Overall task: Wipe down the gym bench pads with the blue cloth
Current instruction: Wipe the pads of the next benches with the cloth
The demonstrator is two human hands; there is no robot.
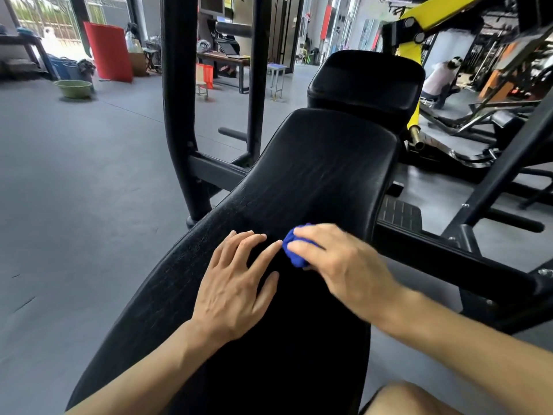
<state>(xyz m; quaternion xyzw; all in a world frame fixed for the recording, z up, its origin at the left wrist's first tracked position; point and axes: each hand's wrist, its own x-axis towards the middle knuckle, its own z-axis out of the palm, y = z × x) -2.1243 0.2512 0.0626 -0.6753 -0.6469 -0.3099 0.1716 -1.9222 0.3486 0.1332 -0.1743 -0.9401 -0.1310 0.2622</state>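
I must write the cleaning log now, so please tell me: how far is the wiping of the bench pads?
Done: nothing can be confirmed; the long black pad shows no clear wiped area. In hand: the right hand holds the bunched blue cloth on this pad's middle, while the left hand rests flat beside it. Left: the pad's far part and the upper pad, where no hand is.

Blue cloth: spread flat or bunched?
Bunched. The blue cloth is a wad gripped under the right hand on the long black bench pad.

Grey gym floor, red mat, daylit windows.
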